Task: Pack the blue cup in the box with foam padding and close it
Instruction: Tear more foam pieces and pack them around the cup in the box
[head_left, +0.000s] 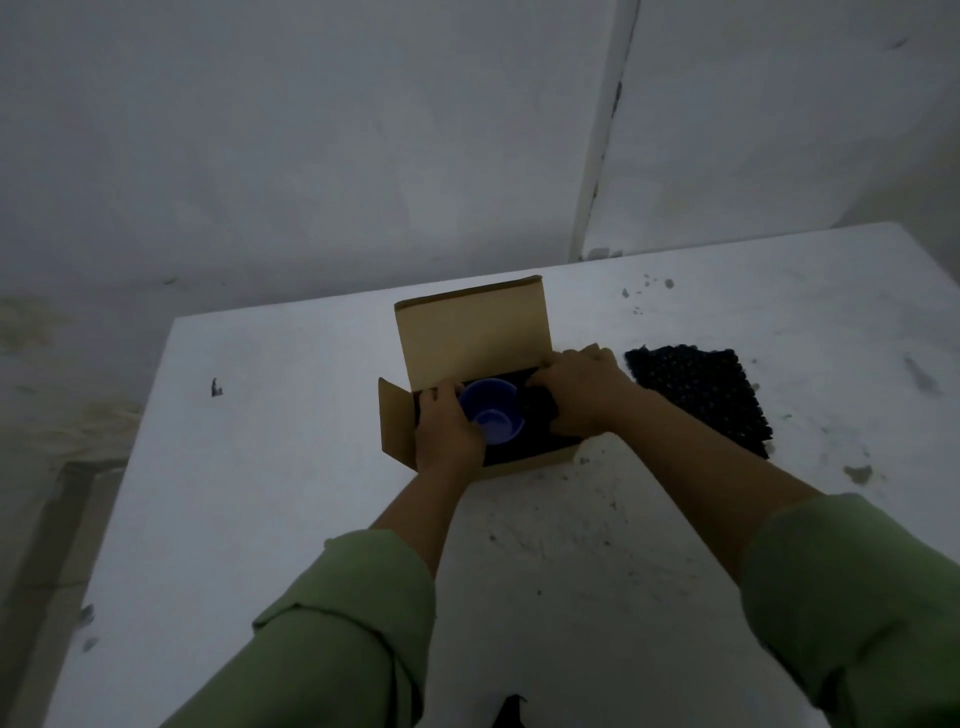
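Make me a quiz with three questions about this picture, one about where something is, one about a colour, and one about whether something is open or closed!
1. Where is the loose black foam sheet?
A. on the table to the right of the box
B. inside the cup
C. on the floor

2. What colour is the cup?
A. red
B. blue
C. yellow

3. How is the box lid?
A. taped shut
C. torn off
B. standing open

Answers:
1. A, the foam sheet lies flat on the white table beside the box.
2. B, the cup sitting in the box is blue, with the left hand against it and the right hand on the dark padding.
3. B, the cardboard lid stands upright behind the cup.
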